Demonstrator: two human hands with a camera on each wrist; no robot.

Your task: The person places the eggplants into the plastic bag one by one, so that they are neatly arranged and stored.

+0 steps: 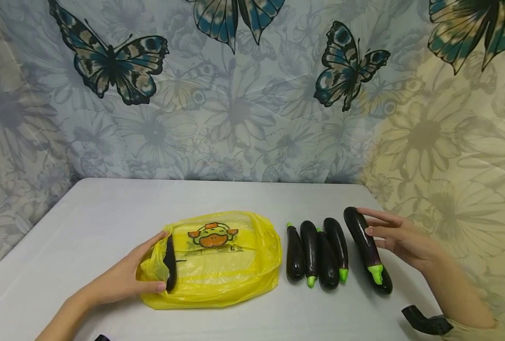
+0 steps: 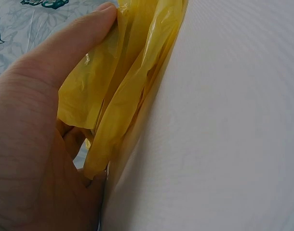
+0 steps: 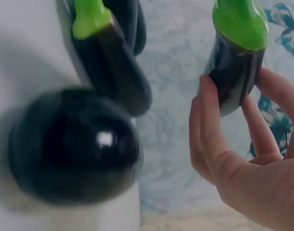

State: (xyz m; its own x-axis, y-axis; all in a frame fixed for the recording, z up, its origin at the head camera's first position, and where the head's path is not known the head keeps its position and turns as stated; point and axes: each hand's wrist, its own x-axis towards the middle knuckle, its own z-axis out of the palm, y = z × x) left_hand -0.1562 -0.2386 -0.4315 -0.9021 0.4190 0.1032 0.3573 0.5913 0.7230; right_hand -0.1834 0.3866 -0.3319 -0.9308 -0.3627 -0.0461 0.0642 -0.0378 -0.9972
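"What do we see at left?"

"We see the left hand (image 1: 129, 270) holding the mouth of a yellow bag (image 1: 224, 272) between thumb and fingers. The bag lies on the white table (image 1: 107, 206), a cartoon duck face (image 1: 213, 236) printed on its upper side. A dark shape (image 1: 170, 265) shows at the mouth; we cannot tell from here what it is."

"And at right?"

"There, the right hand (image 1: 408, 241) grips an eggplant (image 1: 360, 234) from the side, thumb and fingers closed about its dark body. We find its green cap pointing to the near edge, and a second eggplant (image 1: 385, 285) lying partly hidden beneath it in our head view."

"What stands between the two hands?"

"Four more eggplants (image 1: 295, 258) lie close together just right of the bag. Counting from the left, we note the caps alternate: far end, near end, far end, near end."

"And the setting?"

"Behind the table we see a floral cloth (image 1: 235, 142) with large butterflies; near the right wrist, a black curved piece (image 1: 420, 321)."
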